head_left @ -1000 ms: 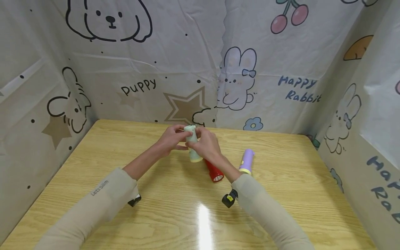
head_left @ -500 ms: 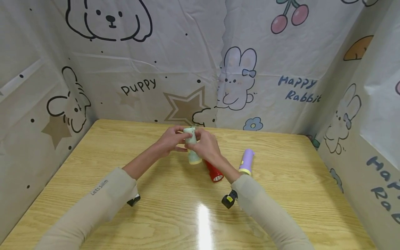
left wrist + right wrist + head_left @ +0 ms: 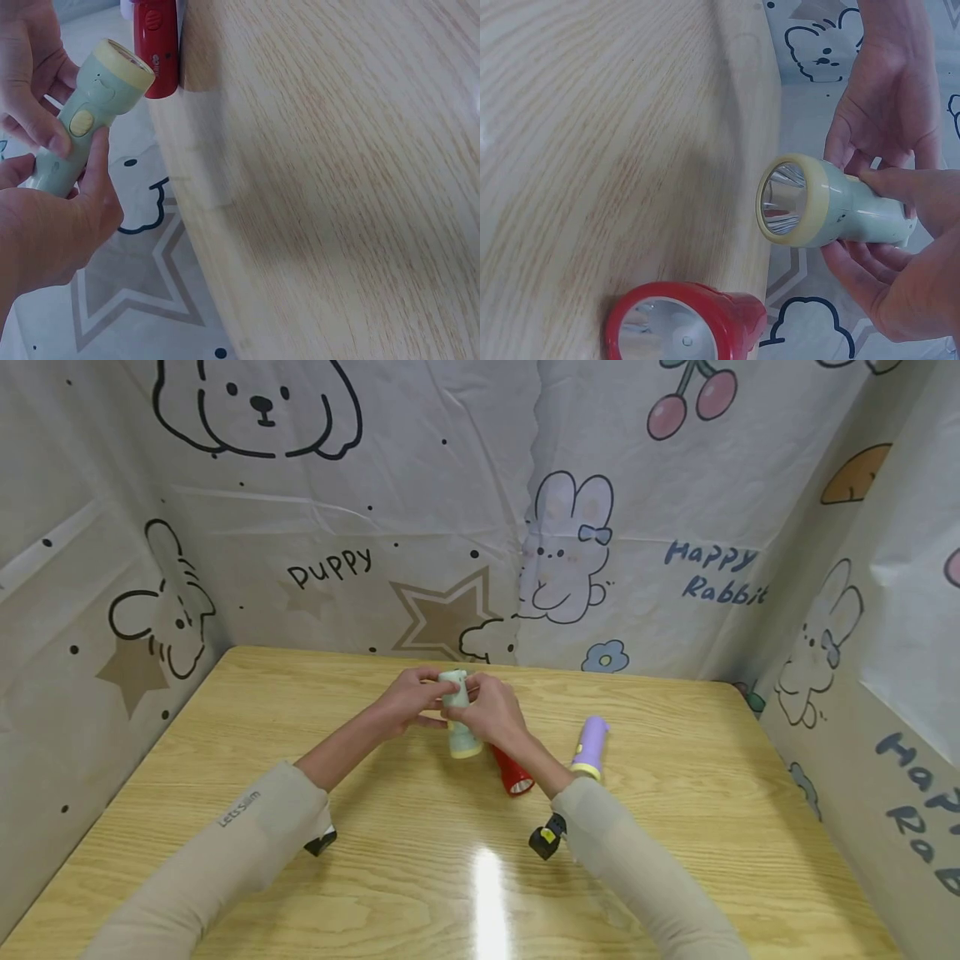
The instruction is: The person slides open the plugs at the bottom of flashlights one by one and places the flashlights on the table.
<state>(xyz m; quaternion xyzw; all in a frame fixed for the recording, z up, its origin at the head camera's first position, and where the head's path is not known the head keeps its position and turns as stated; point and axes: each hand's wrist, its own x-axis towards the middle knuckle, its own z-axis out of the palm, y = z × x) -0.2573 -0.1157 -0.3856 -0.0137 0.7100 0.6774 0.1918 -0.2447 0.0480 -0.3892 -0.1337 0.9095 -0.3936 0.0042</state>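
A mint-green flashlight (image 3: 463,739) with a pale yellow rim is held between both hands above the far middle of the table. My left hand (image 3: 408,697) grips its rear part from the left, and my right hand (image 3: 491,706) grips the body from the right. In the left wrist view, the left thumb or finger lies beside the oval yellow switch (image 3: 81,123). The lens (image 3: 784,199) faces the near side in the right wrist view and looks unlit. A red flashlight (image 3: 516,774) lies on the table below the right hand, partly hidden by it.
A purple flashlight (image 3: 591,745) with a yellow rim lies right of the right forearm. Dark wrist cameras (image 3: 546,838) hang under both sleeves. The wooden table (image 3: 405,860) meets a printed cloth backdrop (image 3: 337,510) at its back and sides.
The mint-green flashlight and both hands have sunk slightly, closer to me. Their hold looks the same. The red and purple flashlights stay in place, with only a tiny shift of the view.
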